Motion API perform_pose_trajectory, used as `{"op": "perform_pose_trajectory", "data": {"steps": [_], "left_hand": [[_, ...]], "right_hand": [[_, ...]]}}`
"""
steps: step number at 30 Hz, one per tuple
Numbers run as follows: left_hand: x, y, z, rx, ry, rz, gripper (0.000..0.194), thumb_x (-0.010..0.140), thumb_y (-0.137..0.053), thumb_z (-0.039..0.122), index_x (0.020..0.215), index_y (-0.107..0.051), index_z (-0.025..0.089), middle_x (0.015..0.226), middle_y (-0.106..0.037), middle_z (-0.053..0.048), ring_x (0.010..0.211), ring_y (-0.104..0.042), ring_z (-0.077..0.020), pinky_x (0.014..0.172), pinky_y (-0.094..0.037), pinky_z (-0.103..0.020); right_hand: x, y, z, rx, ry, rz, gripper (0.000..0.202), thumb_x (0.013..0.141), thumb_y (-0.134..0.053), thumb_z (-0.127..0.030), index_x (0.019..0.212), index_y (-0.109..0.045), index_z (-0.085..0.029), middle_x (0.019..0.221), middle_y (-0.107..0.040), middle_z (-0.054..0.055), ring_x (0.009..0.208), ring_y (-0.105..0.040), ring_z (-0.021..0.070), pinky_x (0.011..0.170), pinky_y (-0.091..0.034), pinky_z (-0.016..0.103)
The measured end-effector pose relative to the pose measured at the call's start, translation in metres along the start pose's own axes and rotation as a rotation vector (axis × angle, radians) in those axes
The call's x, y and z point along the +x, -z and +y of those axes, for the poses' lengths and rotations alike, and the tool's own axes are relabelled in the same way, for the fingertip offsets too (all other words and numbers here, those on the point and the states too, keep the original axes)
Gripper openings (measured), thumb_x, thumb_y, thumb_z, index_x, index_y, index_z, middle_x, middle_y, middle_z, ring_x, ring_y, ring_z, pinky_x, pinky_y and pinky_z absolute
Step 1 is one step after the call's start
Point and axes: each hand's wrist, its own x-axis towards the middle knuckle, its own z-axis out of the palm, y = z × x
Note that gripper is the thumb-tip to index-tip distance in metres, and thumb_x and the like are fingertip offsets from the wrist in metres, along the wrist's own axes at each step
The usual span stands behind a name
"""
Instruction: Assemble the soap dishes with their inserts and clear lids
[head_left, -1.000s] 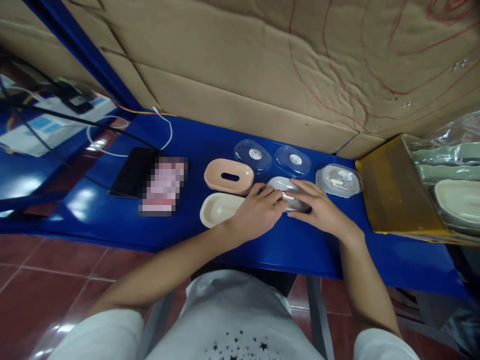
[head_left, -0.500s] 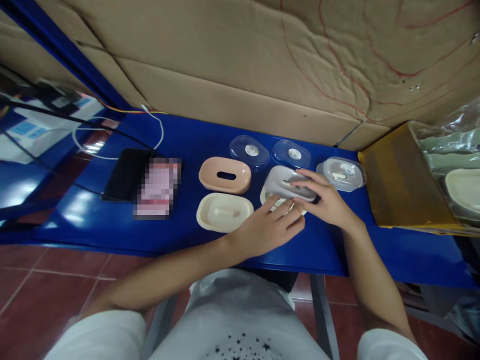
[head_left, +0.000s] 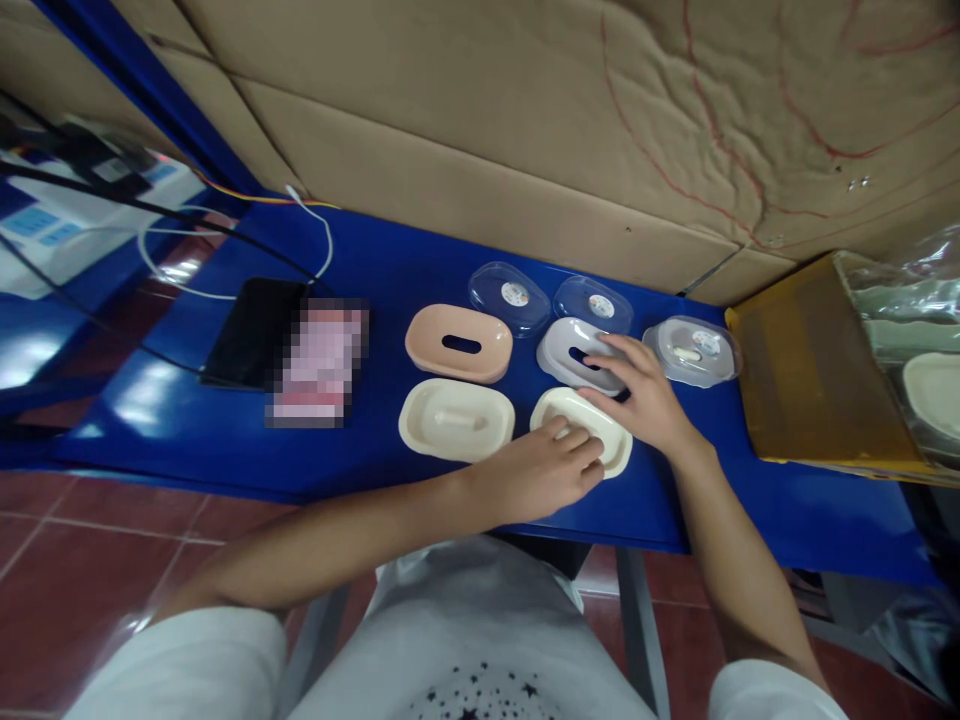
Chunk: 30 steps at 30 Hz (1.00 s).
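Observation:
My right hand (head_left: 651, 400) grips the right end of a light grey oval soap dish (head_left: 559, 355), fingers at its centre slot. Just in front of it lies a cream oval base (head_left: 616, 455). Inside that base, the curled fingers of my left hand (head_left: 551, 468) hold its middle, partly hiding it. To the left, a peach slotted soap dish (head_left: 427, 348) sits behind a second cream base (head_left: 420, 420) with a raised bar. Two clear lids (head_left: 501, 310) with round stickers lie behind the dishes. A lidded dish (head_left: 679, 365) stands right of my right hand.
A cardboard box (head_left: 795, 380) with plastic-wrapped dishes stands at the right. On the left are a black object (head_left: 244, 335), a blurred pink item (head_left: 319, 365) and a white cable (head_left: 328, 240). Cardboard (head_left: 480, 170) backs the blue table (head_left: 337, 470).
The grey dish has come off the cream base and now sits behind it, with my right hand still on it. My left fingers have moved into the uncovered base.

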Motion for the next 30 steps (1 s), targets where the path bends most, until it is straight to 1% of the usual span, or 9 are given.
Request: {"op": "perform_pose_trajectory", "data": {"steps": [2, 5, 7, 11, 16, 18, 21, 26, 30], "left_hand": [[0.000, -0.001, 0.000, 0.011, 0.015, 0.010, 0.016, 0.107, -0.059, 0.020, 0.112, -0.074, 0.017, 0.117, -0.072, -0.010, 0.107, -0.067, -0.0262, 0.099, -0.048, -0.045], [0.000, -0.004, -0.001, -0.004, 0.039, 0.041, 0.017, 0.108, -0.059, 0.021, 0.116, -0.074, 0.019, 0.131, -0.070, -0.012, 0.126, -0.063, -0.0303, 0.107, -0.046, -0.049], [-0.001, -0.007, -0.001, -0.030, 0.064, 0.044, 0.019, 0.109, -0.058, 0.023, 0.120, -0.073, 0.019, 0.135, -0.069, -0.013, 0.132, -0.061, -0.0323, 0.111, -0.045, -0.051], [-0.003, -0.009, -0.001, -0.069, 0.078, 0.003, 0.024, 0.110, -0.053, 0.022, 0.126, -0.071, 0.018, 0.135, -0.069, -0.014, 0.127, -0.065, -0.0316, 0.107, -0.048, -0.050], [-0.002, -0.006, -0.004, -0.074, 0.094, -0.032, 0.018, 0.107, -0.060, 0.023, 0.121, -0.070, 0.019, 0.128, -0.071, -0.013, 0.119, -0.066, -0.0300, 0.097, -0.048, -0.047], [-0.002, -0.004, -0.005, -0.077, 0.097, -0.045, 0.017, 0.104, -0.065, 0.028, 0.117, -0.070, 0.019, 0.124, -0.071, -0.013, 0.115, -0.066, -0.0305, 0.093, -0.047, -0.045], [-0.004, -0.001, -0.007, -0.101, 0.069, -0.049, 0.023, 0.100, -0.071, 0.036, 0.116, -0.069, 0.020, 0.118, -0.070, -0.011, 0.111, -0.065, -0.0313, 0.090, -0.046, -0.044], [-0.007, 0.002, -0.008, -0.155, 0.010, -0.051, 0.026, 0.095, -0.077, 0.038, 0.112, -0.070, 0.020, 0.113, -0.069, -0.009, 0.105, -0.063, -0.0283, 0.086, -0.042, -0.040], [-0.007, 0.004, -0.009, -0.167, -0.003, -0.055, 0.031, 0.093, -0.079, 0.041, 0.114, -0.070, 0.020, 0.114, -0.070, -0.009, 0.104, -0.062, -0.0278, 0.084, -0.041, -0.040]], "right_hand": [[0.000, -0.003, 0.002, -0.010, 0.011, -0.019, 0.041, 0.102, -0.067, -0.055, 0.135, -0.075, -0.032, 0.158, -0.060, 0.011, 0.152, -0.050, 0.0384, 0.125, -0.043, 0.066], [-0.001, -0.004, 0.003, -0.029, 0.014, -0.044, 0.041, 0.103, -0.066, -0.055, 0.137, -0.075, -0.032, 0.161, -0.059, 0.009, 0.155, -0.047, 0.0380, 0.126, -0.042, 0.066], [-0.001, -0.004, 0.002, -0.047, 0.009, -0.059, 0.041, 0.104, -0.065, -0.054, 0.139, -0.074, -0.034, 0.163, -0.057, 0.008, 0.158, -0.044, 0.0382, 0.126, -0.040, 0.066], [-0.003, -0.005, 0.000, -0.097, 0.007, -0.081, 0.044, 0.107, -0.060, -0.053, 0.146, -0.069, -0.035, 0.168, -0.053, 0.008, 0.162, -0.038, 0.0389, 0.126, -0.035, 0.068], [-0.005, -0.006, -0.002, -0.140, 0.003, -0.102, 0.043, 0.110, -0.055, -0.050, 0.150, -0.065, -0.039, 0.171, -0.050, 0.005, 0.165, -0.034, 0.0363, 0.127, -0.029, 0.068], [-0.005, -0.004, -0.002, -0.139, 0.008, -0.101, 0.042, 0.110, -0.056, -0.050, 0.149, -0.066, -0.039, 0.171, -0.051, 0.005, 0.164, -0.035, 0.0360, 0.127, -0.029, 0.068], [-0.005, -0.002, -0.003, -0.117, 0.029, -0.100, 0.039, 0.109, -0.056, -0.049, 0.145, -0.069, -0.038, 0.170, -0.052, 0.005, 0.163, -0.037, 0.0361, 0.127, -0.028, 0.068], [-0.005, 0.000, -0.008, -0.056, 0.069, -0.120, 0.036, 0.106, -0.061, -0.046, 0.139, -0.074, -0.037, 0.167, -0.056, 0.003, 0.161, -0.040, 0.0359, 0.128, -0.031, 0.065], [-0.003, 0.003, -0.011, -0.019, 0.054, -0.066, 0.034, 0.108, -0.057, -0.046, 0.135, -0.075, -0.035, 0.161, -0.062, 0.004, 0.154, -0.050, 0.0342, 0.125, -0.037, 0.060]]}}
